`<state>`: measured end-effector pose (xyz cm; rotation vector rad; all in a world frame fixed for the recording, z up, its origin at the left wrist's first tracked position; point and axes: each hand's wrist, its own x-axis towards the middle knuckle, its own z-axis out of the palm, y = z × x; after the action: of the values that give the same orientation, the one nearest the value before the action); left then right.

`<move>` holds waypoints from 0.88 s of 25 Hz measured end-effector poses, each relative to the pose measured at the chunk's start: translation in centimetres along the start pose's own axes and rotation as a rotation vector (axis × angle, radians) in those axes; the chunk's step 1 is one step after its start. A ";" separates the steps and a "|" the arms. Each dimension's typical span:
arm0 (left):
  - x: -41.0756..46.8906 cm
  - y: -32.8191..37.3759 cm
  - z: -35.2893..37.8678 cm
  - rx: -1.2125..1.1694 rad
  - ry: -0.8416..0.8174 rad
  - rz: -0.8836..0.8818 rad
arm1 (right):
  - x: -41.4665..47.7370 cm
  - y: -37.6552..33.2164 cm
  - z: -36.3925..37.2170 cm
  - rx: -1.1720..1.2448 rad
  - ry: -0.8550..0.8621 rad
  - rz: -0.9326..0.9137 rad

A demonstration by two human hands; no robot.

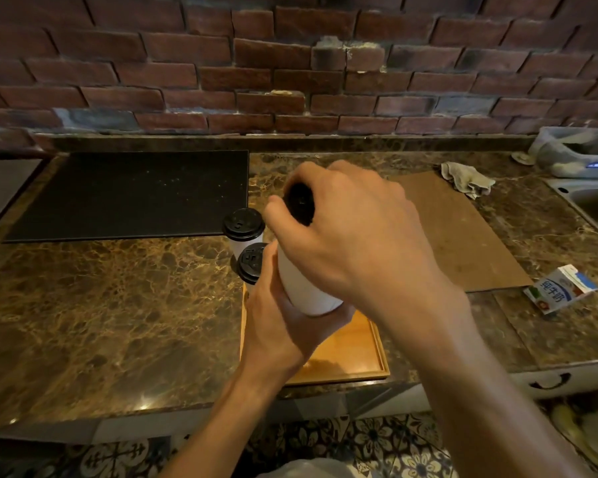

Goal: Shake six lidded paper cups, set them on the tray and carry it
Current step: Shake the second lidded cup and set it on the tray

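Item 1, held cup point(308, 288): white paper, black lid point(299, 205), tilted in the centre of the frame above the tray point(353, 353). My right hand point(353, 232) wraps the lid end; my left hand point(283, 322) cups the base. Both grip it.

Handling, as I judge it: thin wall that dents under squeeze, and the press-on lid may pop. I would hold it at both ends with a thumb over the lid, not at mid-wall.

Item 2, two standing cups point(244, 224), just left of my hands. I cannot tell whether they stand on the tray. No other cups are in view.

Item 3, room: the tray's lower right floor is bare wood with a low rim. It sits at the counter point(118, 305) front edge. A black mat point(135, 194) lies upper left, and a cardboard sheet point(463, 243) and milk carton point(560, 288) at right.
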<state>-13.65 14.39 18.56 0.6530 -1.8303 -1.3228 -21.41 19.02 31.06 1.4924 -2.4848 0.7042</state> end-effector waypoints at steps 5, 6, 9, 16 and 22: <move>2.5 -0.1 -2.5 -0.221 -0.389 0.010 | 2.8 2.1 -2.4 0.390 -0.312 -0.426; 2.7 0.0 -2.5 -0.208 -0.404 0.014 | 3.4 2.3 -2.8 0.394 -0.372 -0.474; 3.2 0.0 -1.8 -0.182 -0.267 0.028 | 3.8 1.6 -1.8 0.220 -0.324 -0.304; 3.7 0.9 -2.3 -0.166 -0.158 0.064 | 3.7 0.7 -1.6 0.314 -0.154 -0.272; 3.9 1.0 -2.4 -0.180 -0.197 0.057 | 3.7 1.3 -2.3 0.291 -0.244 -0.231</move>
<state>-13.85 10.42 20.96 0.3828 -1.8410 -1.5374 -24.61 17.68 34.08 2.0418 -2.3941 0.9202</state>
